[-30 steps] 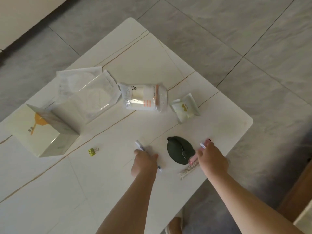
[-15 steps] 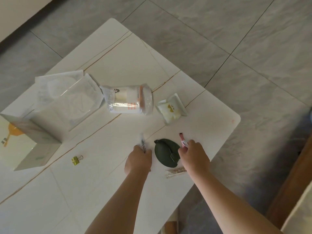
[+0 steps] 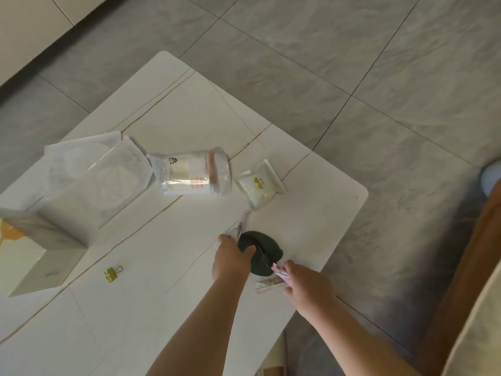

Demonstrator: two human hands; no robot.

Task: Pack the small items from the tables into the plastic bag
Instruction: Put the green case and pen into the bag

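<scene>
Both hands work at the near right part of the white, gold-veined tabletop (image 3: pixel 311 213), gathering several small things at once, probably to save trips to the bag. The left hand (image 3: pixel 230 260) grips a slim clear pen (image 3: pixel 240 227) in curled fingers, its thumb reaching onto the dark green, smooth, rounded pouch (image 3: pixel 267 249). The right hand (image 3: pixel 305 284) pinches a thin pink packet (image 3: pixel 279 270) just above a narrow clear sachet (image 3: pixel 268 284) lying flat. Farther off lie a glossy wrapped roll (image 3: pixel 192 173), a crinkly pale yellow pack (image 3: pixel 259 185), a gold binder clip (image 3: pixel 112 274) and the flat, translucent plastic bag (image 3: pixel 95 169), unopened as far as I can judge.
</scene>
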